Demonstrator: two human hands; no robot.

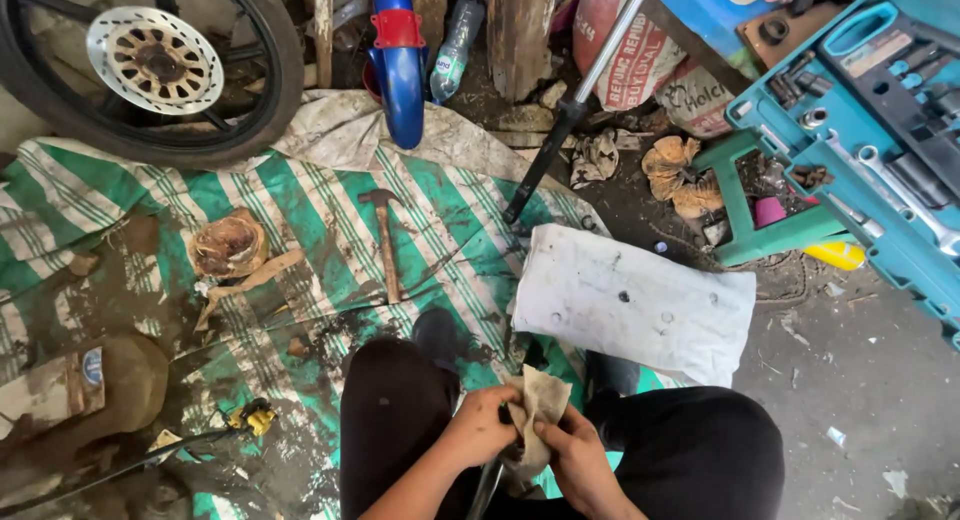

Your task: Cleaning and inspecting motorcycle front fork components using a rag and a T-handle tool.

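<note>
Both hands, left hand [482, 427] and right hand [572, 452], clench a dirty rag [537, 405] around a dark metal tube [487, 485] between the knees, so it wipes evenly; hammer [384, 242] lies far left.

Landmark: the tarp [300, 220] on the floor.
On it: hammer [384, 240] at the middle.
Behind it: wheel [150, 60], fender [400, 65].
Right of it: sack [640, 305], then toolbox [880, 130].
Near edge: hands [530, 445] with rag [540, 400].

left hand [480, 427]: fingers curled shut, at 6 o'clock
right hand [578, 458]: clenched, touching the left, forearm running toward 5 o'clock
</note>
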